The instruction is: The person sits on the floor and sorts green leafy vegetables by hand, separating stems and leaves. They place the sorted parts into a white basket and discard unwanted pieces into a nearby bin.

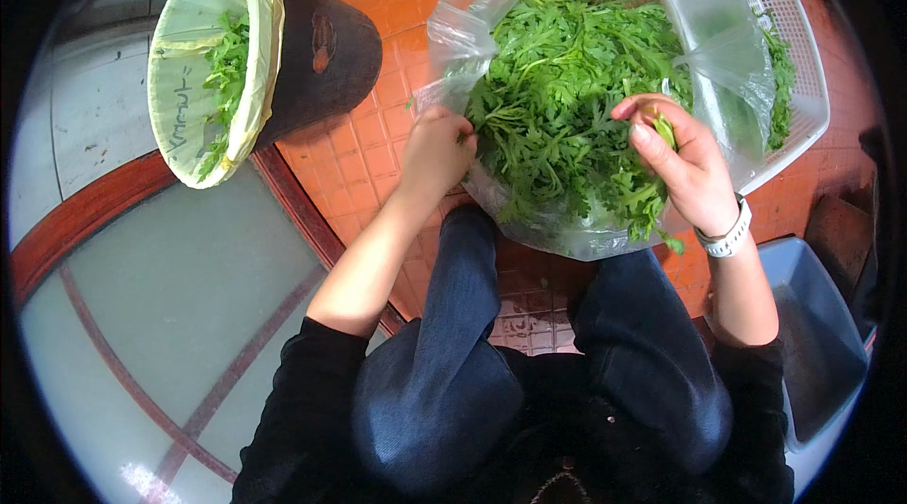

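A clear plastic bag (460, 26) lies open before me, heaped with leafy chrysanthemum greens (574, 65). My right hand (691, 164), with a white watch on its wrist, is over the bag's right side. Between its thumb and fingers is a sprig of greens (664, 130), whose leaves appear to hang below the hand. At the bag's left edge is my left hand (436, 150), fingers curled in beside the stems. Whether it pinches a stem or the plastic is hidden.
A dark bin (326, 43) with a yellowish liner (177, 65) holds some greens, left of the bag. A white perforated basket (811, 79) with greens is partly under the bag's right side. A blue-grey tub (815, 334) is at right, a red-framed glass panel (191, 270) at left.
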`<state>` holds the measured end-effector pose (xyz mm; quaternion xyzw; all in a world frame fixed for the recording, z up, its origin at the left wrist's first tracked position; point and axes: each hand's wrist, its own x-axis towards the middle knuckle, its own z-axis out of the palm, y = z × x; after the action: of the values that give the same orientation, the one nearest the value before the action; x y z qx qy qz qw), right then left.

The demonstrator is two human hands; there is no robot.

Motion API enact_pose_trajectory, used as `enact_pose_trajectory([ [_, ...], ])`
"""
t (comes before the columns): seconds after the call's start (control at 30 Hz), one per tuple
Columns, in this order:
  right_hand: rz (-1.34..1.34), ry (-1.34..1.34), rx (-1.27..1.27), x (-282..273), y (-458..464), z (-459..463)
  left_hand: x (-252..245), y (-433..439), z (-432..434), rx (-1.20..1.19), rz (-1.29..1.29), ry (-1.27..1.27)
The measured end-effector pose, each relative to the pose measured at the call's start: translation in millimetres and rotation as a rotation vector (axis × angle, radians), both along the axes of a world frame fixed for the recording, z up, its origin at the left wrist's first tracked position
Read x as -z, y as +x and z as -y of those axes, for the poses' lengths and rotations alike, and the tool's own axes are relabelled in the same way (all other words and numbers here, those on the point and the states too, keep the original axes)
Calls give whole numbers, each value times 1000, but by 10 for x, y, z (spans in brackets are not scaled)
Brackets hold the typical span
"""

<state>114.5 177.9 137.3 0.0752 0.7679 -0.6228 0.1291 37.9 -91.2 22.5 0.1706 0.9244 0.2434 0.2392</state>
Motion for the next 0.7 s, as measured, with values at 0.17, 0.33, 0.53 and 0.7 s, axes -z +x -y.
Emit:
enact_pose_trajectory([
  [0.17, 89, -82, 53, 20, -65, 76, 95, 31, 16, -89, 13, 75],
  [0.33, -176, 57, -14, 3, -151, 159, -202, 41, -90, -70, -155, 256],
  [0.53, -374, 324, -173, -138, -180, 352, -1013, 91, -256, -22, -93, 485],
  [0.7, -433, 406, -220, -140, -191, 470, -1304, 73, -354, -6, -24, 620],
])
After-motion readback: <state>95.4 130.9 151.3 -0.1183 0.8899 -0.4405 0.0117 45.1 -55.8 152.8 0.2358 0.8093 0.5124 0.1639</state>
